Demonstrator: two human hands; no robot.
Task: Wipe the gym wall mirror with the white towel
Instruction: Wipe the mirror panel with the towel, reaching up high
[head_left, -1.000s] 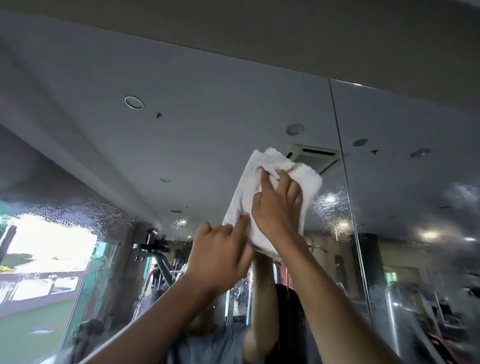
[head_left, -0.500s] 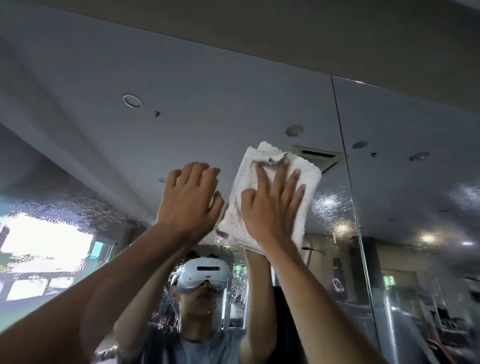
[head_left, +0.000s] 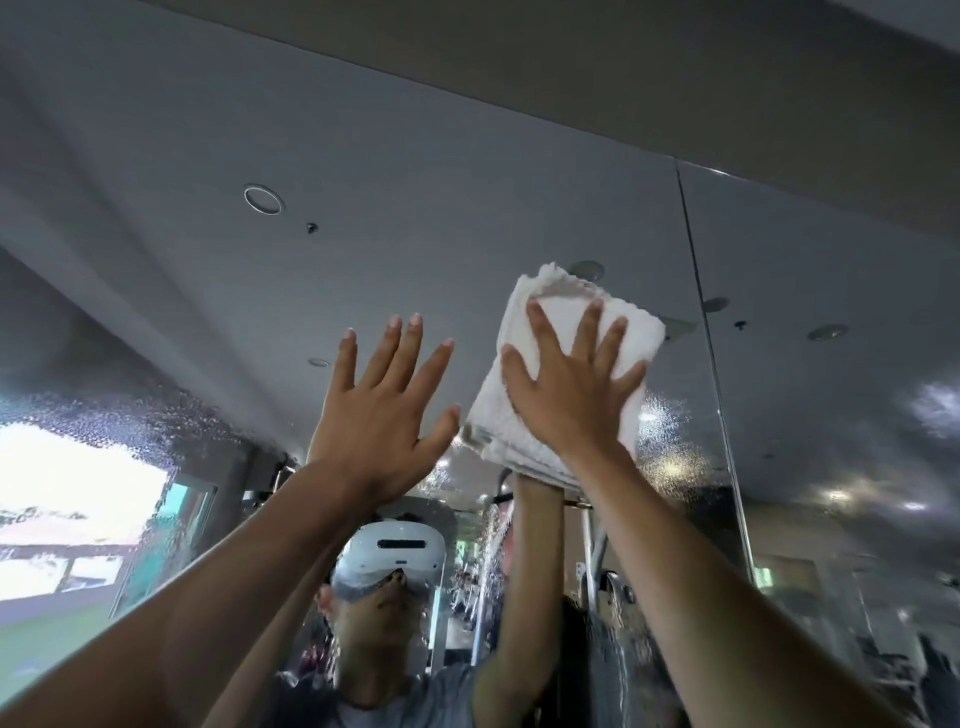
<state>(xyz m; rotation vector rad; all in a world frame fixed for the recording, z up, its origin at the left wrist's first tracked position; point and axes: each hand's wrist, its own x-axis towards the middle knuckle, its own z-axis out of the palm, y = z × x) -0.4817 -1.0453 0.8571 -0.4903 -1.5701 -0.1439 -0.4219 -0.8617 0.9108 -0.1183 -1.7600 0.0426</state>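
The folded white towel (head_left: 563, 332) lies flat against the upper part of the wall mirror (head_left: 363, 249). My right hand (head_left: 569, 387) presses it to the glass with straight, spread fingers. Just left of the towel, my left hand (head_left: 382, 410) is raised with its fingers spread and holds nothing; its thumb ends close to the towel's lower left corner. Wet droplets cover the glass below and beside the towel. The mirror reflects my arms, a headset and the gym ceiling.
A vertical seam (head_left: 711, 364) between two mirror panels runs just right of the towel. The top edge of the mirror (head_left: 467, 93) meets a beige wall band above. Reflected gym machines (head_left: 613, 582) and a bright window (head_left: 67, 509) show lower down.
My left hand let go of the towel's lower edge, rose and spread open to the left. My right hand slid the towel upward and to the right, its fingers flattening and spreading.
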